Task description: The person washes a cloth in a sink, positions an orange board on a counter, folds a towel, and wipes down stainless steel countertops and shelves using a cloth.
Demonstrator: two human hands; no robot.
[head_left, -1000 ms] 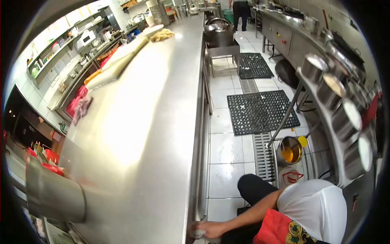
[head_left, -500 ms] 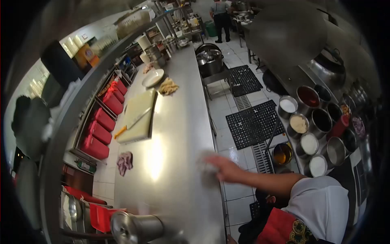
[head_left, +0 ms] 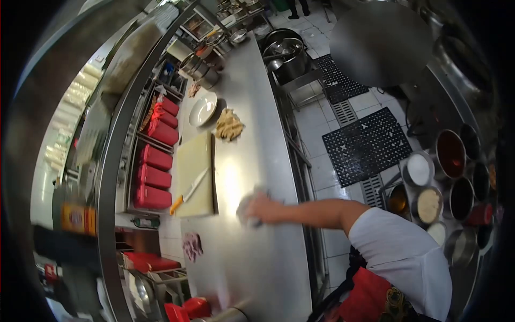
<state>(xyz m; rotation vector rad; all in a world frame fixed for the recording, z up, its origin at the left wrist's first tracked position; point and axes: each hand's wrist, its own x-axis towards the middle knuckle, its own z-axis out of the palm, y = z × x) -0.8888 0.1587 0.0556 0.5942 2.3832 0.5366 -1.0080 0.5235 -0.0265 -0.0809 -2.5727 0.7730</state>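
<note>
My right hand (head_left: 266, 209) reaches across the stainless steel counter (head_left: 257, 268), its fingers pressed down on a greyish cloth (head_left: 244, 211) that lies flat against the metal. Motion blurs both the fingers and the cloth. Just left of the hand is a pale cutting board (head_left: 194, 161) with an orange-handled knife (head_left: 189, 192) lying across it. A crumpled purplish cloth (head_left: 192, 246) lies nearer on the counter. My left hand is out of the picture.
A bunched yellowish cloth (head_left: 229, 125) and a white oval plate (head_left: 203, 109) sit farther along the counter. Red bins (head_left: 153, 185) line the shelf at left. Across the aisle stand several metal containers (head_left: 428, 205). A black mat (head_left: 366, 146) covers part of the floor.
My right hand has swept the cloth from the counter's aisle-side edge inward, towards the cutting board. The camera view has also shifted and turned.
</note>
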